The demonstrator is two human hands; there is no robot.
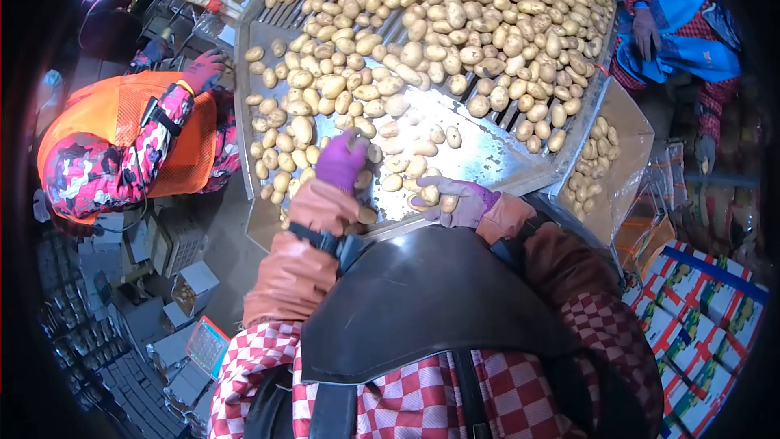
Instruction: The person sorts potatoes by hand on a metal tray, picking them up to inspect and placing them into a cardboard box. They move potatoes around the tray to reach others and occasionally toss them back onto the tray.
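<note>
My left hand (341, 161), in a purple glove with greyish fingers, reaches over the near left part of the potatoes (329, 85). Its fingers curl downward among them; what lies under the fingertips is hidden. Close to the tray's near edge, my right hand (463, 197) wears a purple and grey glove. It is closed around a potato (431, 195), with a second potato (448, 203) against its fingers. Several loose potatoes (416, 167) lie between the two hands on the worn metal tray (479, 150).
Beyond the tray, potatoes cover a slatted bed (394, 28). At the right stands a box (630, 122) with potatoes inside. A person in an orange vest (122, 142) is at the left, another in a blue apron (678, 24) at the upper right. Printed cartons (699, 309) sit lower right.
</note>
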